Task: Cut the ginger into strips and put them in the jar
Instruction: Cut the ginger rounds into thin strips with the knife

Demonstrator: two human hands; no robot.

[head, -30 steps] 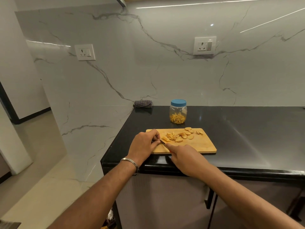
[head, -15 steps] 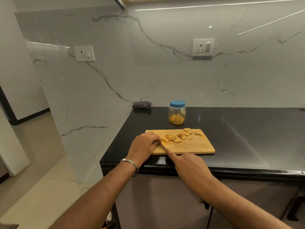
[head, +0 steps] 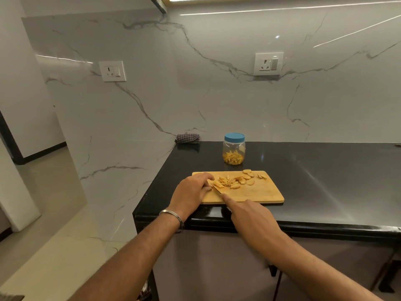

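- My left hand [head: 191, 192] rests on the left end of the wooden board [head: 260, 192]. Its fingers are curled down onto a flat piece of ginger [head: 217, 184] and hold it still.
- My right hand [head: 249, 216] grips a knife [head: 217, 190]. My pointing finger lies straight along the top of the blade. The other fingers wrap round the handle, which my hand hides.
- The knife blade is small in the picture. It sits on the board right beside my left fingers, at the ginger piece.
- A small heap of cut ginger strips [head: 225, 180] lies on the board just to the right of the blade.
- Round ginger slices [head: 246, 178] lie next to the strips, toward the far right part of the board. A few little bits [head: 262, 176] lie apart near the far edge.
- The jar [head: 234, 148] stands upright on the black surface [head: 325, 181], behind the board and not touching it. It has a blue lid [head: 234, 137] on top and yellow ginger strips in the bottom.
- The board lies near the front edge of the surface.
- A folded checked cloth [head: 187, 139] sits in the far corner by the wall, well apart from the jar.
- I wear a metal bangle [head: 173, 216] on my left wrist.
- Two white plug sockets [head: 112, 71] are on the marble wall.
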